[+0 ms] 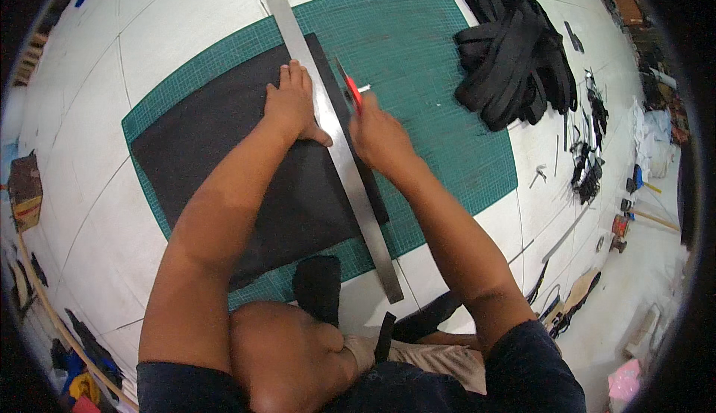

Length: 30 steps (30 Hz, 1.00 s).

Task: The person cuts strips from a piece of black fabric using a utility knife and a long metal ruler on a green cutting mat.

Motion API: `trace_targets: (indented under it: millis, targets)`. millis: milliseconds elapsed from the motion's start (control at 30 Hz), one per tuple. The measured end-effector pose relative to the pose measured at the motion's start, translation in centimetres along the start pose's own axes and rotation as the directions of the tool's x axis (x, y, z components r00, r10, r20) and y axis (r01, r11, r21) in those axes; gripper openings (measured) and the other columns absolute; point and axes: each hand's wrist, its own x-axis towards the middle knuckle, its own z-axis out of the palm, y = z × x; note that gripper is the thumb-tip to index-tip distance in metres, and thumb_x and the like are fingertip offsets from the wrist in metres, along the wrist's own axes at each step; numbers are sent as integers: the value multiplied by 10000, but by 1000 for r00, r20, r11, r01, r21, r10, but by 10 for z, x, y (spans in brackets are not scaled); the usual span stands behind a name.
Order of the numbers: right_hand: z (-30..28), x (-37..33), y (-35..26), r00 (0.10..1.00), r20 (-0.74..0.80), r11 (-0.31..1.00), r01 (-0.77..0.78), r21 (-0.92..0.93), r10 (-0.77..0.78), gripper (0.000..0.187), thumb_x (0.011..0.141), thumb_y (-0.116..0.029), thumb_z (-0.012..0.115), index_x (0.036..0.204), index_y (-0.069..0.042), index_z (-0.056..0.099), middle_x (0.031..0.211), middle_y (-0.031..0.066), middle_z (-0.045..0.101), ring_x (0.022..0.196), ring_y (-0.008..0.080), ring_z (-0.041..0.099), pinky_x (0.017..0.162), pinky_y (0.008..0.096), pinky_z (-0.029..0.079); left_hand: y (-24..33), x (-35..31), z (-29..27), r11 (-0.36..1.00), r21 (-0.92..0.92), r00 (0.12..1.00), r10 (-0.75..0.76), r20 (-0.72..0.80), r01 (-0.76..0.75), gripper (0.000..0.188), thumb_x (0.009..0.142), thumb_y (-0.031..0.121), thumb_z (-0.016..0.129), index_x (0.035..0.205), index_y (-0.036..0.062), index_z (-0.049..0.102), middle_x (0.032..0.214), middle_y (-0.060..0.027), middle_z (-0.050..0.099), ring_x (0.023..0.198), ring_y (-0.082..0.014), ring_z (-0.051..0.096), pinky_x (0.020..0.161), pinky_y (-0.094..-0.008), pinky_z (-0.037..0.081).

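Note:
My left hand lies flat with its fingers stretched, pressing on a long metal ruler and the black sheet of material beneath it. The thumb rests on the ruler's left part. A narrow strip of the black sheet shows along the ruler's right side. In my right hand is a red utility knife, gripped just right of the ruler and near that strip; I cannot tell whether its blade touches the sheet. Under the sheet lies a green gridded cutting mat.
A bundle of black straps lies over the mat's upper right corner. Black scraps and a small metallic tool lie on the white tiled floor to the right. Near my knee sits a black piece.

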Motion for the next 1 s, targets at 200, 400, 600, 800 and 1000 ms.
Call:
trace_targets:
  millis: [200,400,600,800,1000]
  targets:
    - [20,93,-50,999,-28,998,32,58,-31,410,958,-288,569,1159,44,435,1062,331,673,1026,496,663,908,562,514,-6,-7,0,999,-35,1000,2,-9,-3,1514,462,706,887,1555,-57,169,1630,-269,144,1520,-416,176,1130,-580,369]
    - [24,106,-58,1000,13,999,26,45,-26,482,965,-351,578,1200,54,464,1094,312,679,1071,465,663,928,535,517,-9,-6,3,999,-53,1000,4,26,-2,1524,460,692,890,1578,-16,134,1639,-251,120,1527,-409,152,1145,-591,341]
    - [13,131,-57,995,95,998,2,57,-7,490,936,-351,622,1225,22,491,1114,300,682,1094,442,665,939,516,520,0,-1,-2,1000,-27,1000,13,10,-13,1521,465,704,882,1580,-12,135,1636,-246,132,1529,-403,151,1144,-588,343]
    - [24,51,-30,988,152,998,23,-51,-15,346,940,-193,507,1193,39,464,1083,342,660,1041,505,646,899,564,508,-10,-3,0,999,23,1000,-22,17,22,1531,465,751,859,1556,-67,162,1632,-261,147,1524,-403,175,1133,-567,366]
    - [31,-108,36,926,332,984,-171,-58,181,258,955,-169,497,1140,-22,394,908,331,662,865,522,658,781,603,505,-3,1,7,1000,-5,1000,-7,-29,7,1551,454,743,868,1560,-73,150,1642,-262,140,1525,-403,183,1134,-544,369]
